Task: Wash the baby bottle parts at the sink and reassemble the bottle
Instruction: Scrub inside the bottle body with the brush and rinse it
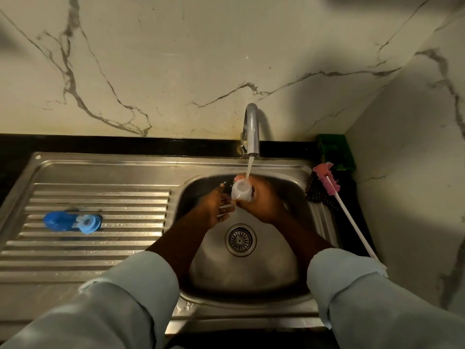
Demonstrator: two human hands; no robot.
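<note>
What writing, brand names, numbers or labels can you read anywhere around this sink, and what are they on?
None can be read.
Clear bottle held in the right hand under the tap: any markings too blurred to tell.
Blue bottle parts on the drainboard: no lettering visible.
Green sponge and pink-headed brush: no label shows.

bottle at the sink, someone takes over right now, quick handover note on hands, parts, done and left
Right hand holds the clear bottle body mouth-up under the running tap. Left hand is open beside it, fingers near its base.
Blue cap and ring lie on the drainboard, left of the basin. Pink bottle brush rests on the right rim.
Done: bottle apart, body being rinsed.
Left: finish the rinse, wash the blue parts if needed, reassemble.
</note>
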